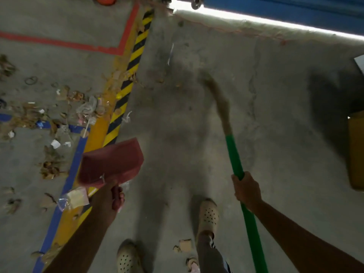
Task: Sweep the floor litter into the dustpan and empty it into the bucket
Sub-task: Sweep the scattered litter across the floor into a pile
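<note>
My left hand [114, 196] grips the handle of a dark red dustpan [111, 161], held above the concrete floor near the yellow-black striped line. My right hand [247, 189] grips the green handle of a broom [235, 156]. Its brown bristle head [216, 93] is blurred and reaches forward over the floor. Litter [49, 115] of brown scraps, paper bits and plastic wrappers lies scattered at the left, across the coloured floor lines. A few scraps [184, 246] lie between my feet. No bucket is in sight.
Yellow-black hazard tape [129, 75] runs diagonally, with yellow, blue and red lines beside it. A yellow-brown box [356, 150] stands at the right edge. A blue door bottom [275, 6] with a bright gap crosses the top. My feet in pale perforated clogs [208, 215] stand below.
</note>
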`<state>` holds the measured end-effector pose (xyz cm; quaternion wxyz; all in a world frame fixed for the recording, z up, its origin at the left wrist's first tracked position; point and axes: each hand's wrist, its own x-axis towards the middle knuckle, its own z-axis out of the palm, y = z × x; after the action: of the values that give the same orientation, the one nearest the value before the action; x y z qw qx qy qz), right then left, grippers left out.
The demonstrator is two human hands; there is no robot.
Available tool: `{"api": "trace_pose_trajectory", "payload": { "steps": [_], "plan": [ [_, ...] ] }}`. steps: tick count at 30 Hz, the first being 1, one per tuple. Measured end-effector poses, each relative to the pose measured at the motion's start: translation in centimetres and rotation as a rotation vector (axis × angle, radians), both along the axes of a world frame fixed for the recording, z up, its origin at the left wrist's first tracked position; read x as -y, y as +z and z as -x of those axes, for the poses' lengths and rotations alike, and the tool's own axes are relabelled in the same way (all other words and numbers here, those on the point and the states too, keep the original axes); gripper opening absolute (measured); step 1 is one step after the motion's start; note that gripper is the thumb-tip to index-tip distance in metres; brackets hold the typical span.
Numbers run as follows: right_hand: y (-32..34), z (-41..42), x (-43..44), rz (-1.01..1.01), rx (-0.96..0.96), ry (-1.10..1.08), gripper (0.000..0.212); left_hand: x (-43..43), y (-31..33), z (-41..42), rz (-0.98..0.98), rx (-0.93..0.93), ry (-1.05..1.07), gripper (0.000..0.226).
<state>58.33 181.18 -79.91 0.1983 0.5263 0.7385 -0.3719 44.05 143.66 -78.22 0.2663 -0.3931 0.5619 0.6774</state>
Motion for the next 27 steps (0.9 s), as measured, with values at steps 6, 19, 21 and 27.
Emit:
{"api": "trace_pose_trajectory", "payload": {
  "steps": [6, 19, 21, 27],
  "plan": [
    [-3.7, 2.9, -4.9, 0.150, 0.142, -0.195, 0.029, -6.1, -0.6, 0.8, -0.030, 0.059, 0.056, 0.018],
    [0.1, 14.6, 0.4, 0.007, -0.004, 0.922, 0.029, -6.5, 2.1, 2.8, 0.105, 0.049, 0.234, 0.021],
    [1.7, 15.3, 0.1, -0.029, -0.048, 0.969, 0.028, -6.1, 2.8, 2.9, 0.113, 0.049, 0.259, 0.022],
    [4.0, 17.5, -3.4, -0.128, -0.027, 0.838, 0.036, -6.5, 3.1, 5.3, 0.063, 0.057, 0.292, 0.023]
  ]
}}
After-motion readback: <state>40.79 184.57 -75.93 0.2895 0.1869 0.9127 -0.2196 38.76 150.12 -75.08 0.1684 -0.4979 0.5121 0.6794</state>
